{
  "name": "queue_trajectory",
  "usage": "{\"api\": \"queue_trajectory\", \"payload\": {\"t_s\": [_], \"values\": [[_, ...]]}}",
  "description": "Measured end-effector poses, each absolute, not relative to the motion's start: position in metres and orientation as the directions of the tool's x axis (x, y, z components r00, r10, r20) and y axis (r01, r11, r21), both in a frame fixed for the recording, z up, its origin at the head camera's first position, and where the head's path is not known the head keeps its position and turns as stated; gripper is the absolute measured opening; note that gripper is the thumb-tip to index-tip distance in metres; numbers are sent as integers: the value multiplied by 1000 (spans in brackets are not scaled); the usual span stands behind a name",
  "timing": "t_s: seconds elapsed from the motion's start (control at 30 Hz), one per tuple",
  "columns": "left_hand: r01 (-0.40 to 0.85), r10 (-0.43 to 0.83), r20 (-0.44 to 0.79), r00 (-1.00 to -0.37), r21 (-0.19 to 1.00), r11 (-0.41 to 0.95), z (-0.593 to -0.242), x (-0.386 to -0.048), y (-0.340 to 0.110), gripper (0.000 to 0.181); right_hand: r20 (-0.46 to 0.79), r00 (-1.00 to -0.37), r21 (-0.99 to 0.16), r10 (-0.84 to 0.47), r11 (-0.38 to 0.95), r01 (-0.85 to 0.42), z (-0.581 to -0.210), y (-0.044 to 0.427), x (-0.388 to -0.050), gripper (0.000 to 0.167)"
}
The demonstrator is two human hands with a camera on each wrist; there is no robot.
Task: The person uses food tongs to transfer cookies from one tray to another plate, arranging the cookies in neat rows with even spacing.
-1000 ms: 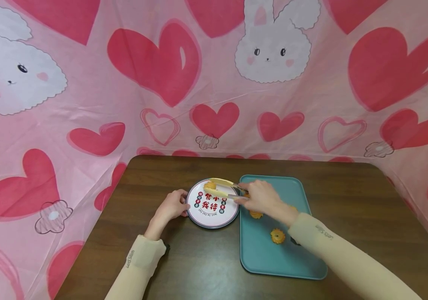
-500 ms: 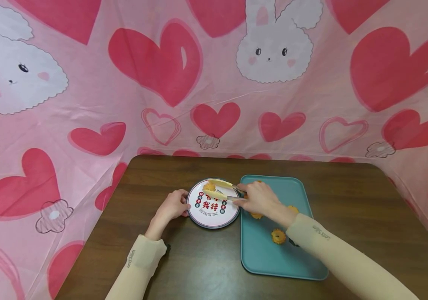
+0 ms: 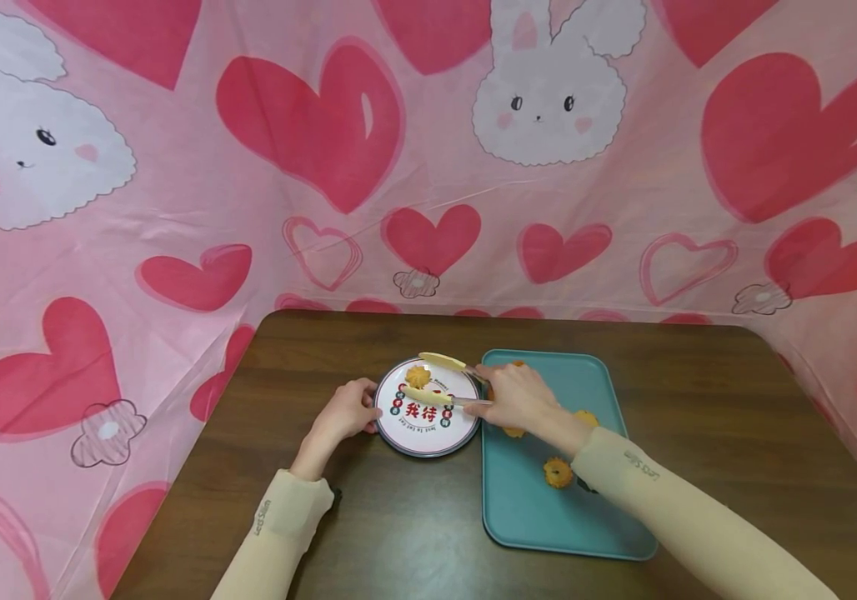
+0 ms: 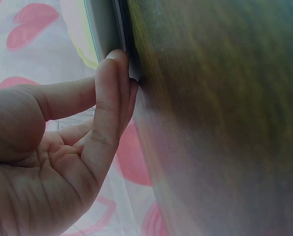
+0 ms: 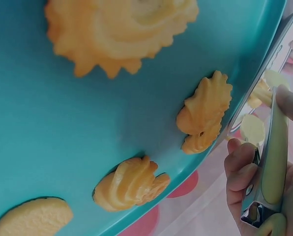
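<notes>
In the head view, a yellow piped cookie [image 3: 418, 377] lies on a round white plate [image 3: 428, 439] with red printed characters. My left hand [image 3: 349, 407] pinches the plate's left rim; the left wrist view shows thumb and fingers [image 4: 107, 98] meeting at its edge. My right hand [image 3: 520, 395] grips metal tongs [image 5: 277, 157] with pale yellow tips. Those tips [image 3: 428, 397] are spread on either side of the cookie, apart from it. Several more cookies [image 3: 558, 472] sit on the teal tray [image 3: 548, 529], some partly hidden by my right hand and sleeve.
The tray stands right of the plate, their edges close together. Large in the right wrist view are several cookies [image 5: 205, 112] on the tray. A dark brown wooden table [image 3: 391, 533] carries everything, and a pink heart-patterned cloth [image 3: 428, 183] hangs behind and at the sides.
The tongs' tips have spread apart and let go of the cookie, which now lies loose on the plate. My left hand and the plate have stayed put.
</notes>
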State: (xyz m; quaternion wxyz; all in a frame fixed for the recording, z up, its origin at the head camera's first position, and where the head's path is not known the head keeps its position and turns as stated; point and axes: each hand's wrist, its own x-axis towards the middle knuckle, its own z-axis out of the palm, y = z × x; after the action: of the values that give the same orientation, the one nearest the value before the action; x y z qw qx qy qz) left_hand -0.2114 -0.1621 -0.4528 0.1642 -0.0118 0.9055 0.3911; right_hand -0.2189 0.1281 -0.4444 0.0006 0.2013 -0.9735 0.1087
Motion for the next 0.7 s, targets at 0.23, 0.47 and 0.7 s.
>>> {"api": "queue_trajectory", "payload": {"t_s": [0.23, 0.47, 0.7], "values": [[-151, 107, -306, -946, 708, 690, -453, -211, -161, 47, 62, -921, -239, -385, 890, -388, -442, 134, -219, 77], [-145, 115, -304, -946, 711, 687, -455, -211, -162, 48, 112, -918, -264, -380, 879, -396, -433, 157, -215, 72], [-150, 108, -308, -945, 702, 696, -456, -214, -163, 49, 134, -932, -270, -337, 892, -362, -418, 192, -207, 79]]}}
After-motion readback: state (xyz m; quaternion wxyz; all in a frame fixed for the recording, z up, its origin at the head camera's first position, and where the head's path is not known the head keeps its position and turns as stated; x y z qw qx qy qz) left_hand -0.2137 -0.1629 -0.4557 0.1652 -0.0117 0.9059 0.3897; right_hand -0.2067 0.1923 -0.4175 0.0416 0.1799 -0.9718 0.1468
